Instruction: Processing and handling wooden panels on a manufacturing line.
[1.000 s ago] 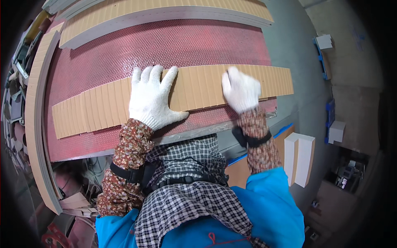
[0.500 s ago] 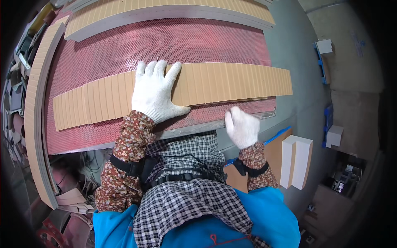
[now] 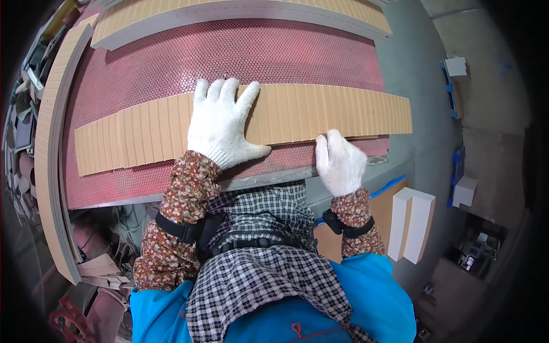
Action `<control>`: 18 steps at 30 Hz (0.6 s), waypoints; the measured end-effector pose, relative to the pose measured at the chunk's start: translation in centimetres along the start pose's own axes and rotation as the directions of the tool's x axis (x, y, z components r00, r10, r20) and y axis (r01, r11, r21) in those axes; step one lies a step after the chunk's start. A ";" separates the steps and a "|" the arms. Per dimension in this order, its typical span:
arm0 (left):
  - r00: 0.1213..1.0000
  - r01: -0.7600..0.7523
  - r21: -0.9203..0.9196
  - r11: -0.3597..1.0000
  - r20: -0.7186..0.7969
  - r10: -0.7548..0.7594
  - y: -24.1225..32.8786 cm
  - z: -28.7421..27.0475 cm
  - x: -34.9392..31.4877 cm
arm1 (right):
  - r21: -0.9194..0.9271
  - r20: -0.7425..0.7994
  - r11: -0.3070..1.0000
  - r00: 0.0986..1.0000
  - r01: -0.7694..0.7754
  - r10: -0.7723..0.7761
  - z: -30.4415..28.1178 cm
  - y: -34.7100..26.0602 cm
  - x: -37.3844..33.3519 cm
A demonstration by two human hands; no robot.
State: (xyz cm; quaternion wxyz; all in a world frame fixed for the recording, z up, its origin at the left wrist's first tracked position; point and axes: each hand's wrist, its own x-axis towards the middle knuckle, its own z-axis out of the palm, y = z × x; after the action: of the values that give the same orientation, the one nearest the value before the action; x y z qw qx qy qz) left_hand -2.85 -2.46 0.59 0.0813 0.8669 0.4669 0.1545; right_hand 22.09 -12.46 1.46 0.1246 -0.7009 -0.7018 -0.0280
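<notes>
The left hand [image 3: 220,126], in a white glove, is lying flat with its grip spread wide: the four fingers are pointing toward the far edge of a tan ribbed strip [image 3: 309,111], and the thumb is sticking out to the right at the near edge. It is pressing on the strip from above rather than closing around it. The right hand [image 3: 341,163], also gloved, is curling its fingers in at the strip's near edge, to the right of the left hand, with the fingertips just overlapping that edge. Whether this grip is pinching the edge or something small, or merely touching it, I cannot tell, as the back of the glove is hiding the palm.

The strip is lying crosswise on the pink mesh-topped bench [image 3: 320,51], its right end overhanging the bench's right side. The left hand is covering part of its middle, and a thin layer is peeking out under the near edge beside the right hand; how far it is running beneath is hidden. A far stack of ribbed strips [image 3: 246,23] is being cut off by the top of the view. The dark rim is swallowing parts of the clutter at far left, and shadow is blurring the things below the bench.
</notes>
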 end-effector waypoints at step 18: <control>0.999 -0.007 -0.020 1.000 -0.048 0.006 0.0 0.0 -0.1 | -0.060 0.003 0.997 0.999 0.043 -0.043 0.6 0.3 2.7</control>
State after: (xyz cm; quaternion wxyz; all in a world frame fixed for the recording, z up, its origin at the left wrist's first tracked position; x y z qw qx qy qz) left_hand -2.90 -2.54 0.52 0.0784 0.8635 0.4644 0.1804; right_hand 22.29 -9.65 1.41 0.1023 -0.6890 -0.7157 -0.0511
